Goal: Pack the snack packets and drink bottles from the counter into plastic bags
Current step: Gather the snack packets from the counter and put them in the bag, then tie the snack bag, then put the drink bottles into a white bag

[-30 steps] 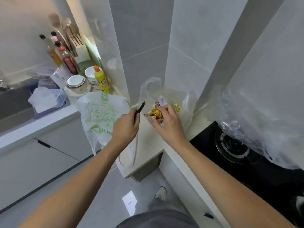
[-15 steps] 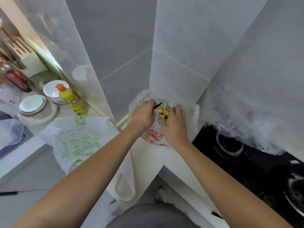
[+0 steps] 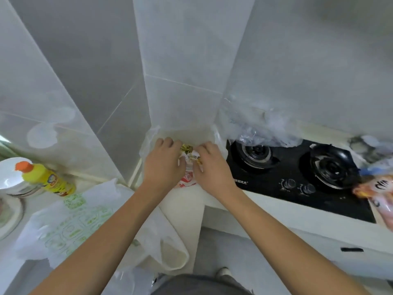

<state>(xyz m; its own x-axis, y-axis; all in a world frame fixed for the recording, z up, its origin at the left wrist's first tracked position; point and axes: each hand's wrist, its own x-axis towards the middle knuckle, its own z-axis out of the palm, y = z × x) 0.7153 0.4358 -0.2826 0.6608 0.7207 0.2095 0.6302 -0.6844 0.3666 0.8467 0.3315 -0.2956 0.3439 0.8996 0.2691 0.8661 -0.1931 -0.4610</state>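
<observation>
Both my hands meet in the counter's back corner over a clear plastic bag [image 3: 148, 141] with red print. My left hand [image 3: 163, 165] curls over the bag's left side. My right hand [image 3: 210, 167] pinches a yellow-and-white snack packet [image 3: 188, 152] that sits at the bag's mouth between the two hands. A white plastic bag with green print [image 3: 72, 220] lies flat on the counter to the left, its handle hanging over the edge. A snack packet [image 3: 376, 188] with orange print shows at the right edge.
A black two-burner gas stove [image 3: 297, 173] fills the counter to the right, with crumpled clear film [image 3: 261, 128] behind it. A yellow bottle with an orange cap [image 3: 46, 179] and stacked white bowls [image 3: 10, 177] stand at the left. Tiled walls close the corner.
Both hands moved forward and down into the corner bag with the snack packet. The small dark thing seen in my left hand earlier is no longer visible. The view has swung right, showing the stove.
</observation>
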